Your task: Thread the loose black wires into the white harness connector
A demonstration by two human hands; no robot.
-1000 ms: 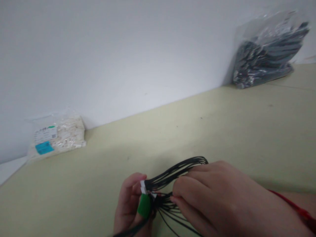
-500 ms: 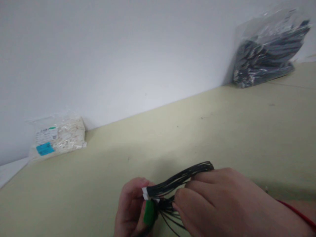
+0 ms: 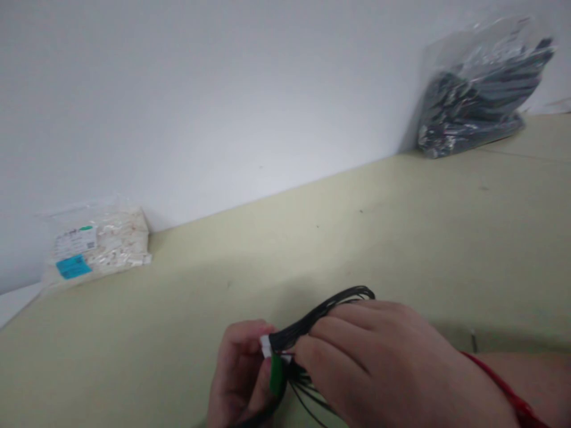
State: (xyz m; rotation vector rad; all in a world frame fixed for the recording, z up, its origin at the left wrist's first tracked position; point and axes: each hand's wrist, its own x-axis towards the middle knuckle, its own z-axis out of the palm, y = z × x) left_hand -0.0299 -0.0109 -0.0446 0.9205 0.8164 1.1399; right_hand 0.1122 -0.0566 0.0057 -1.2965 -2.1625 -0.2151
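My left hand [image 3: 243, 371], low in the middle of the head view, pinches a white connector [image 3: 266, 346] between thumb and fingers. From the connector a bundle of thin black wires [image 3: 328, 306] arches up and to the right. A green band [image 3: 276, 375] lies by the left thumb, with a thicker black cable below it. My right hand [image 3: 379, 356] is closed at the wires close to the connector; its fingertips are hidden behind its knuckles, and one thin wire seems to lie at them. More loose black wires hang beneath the right hand.
A clear bag of small white parts [image 3: 120, 241] with labels leans at the wall on the left. Another clear bag, holding dark cables [image 3: 482, 104], stands at the back right. A pale yellow-green tabletop [image 3: 267, 249] meets the white wall [image 3: 250, 107].
My right hand has moved left, closer to the connector, and its fingers now cover more of the wires. The left hand keeps its grip. The view has shifted slightly.
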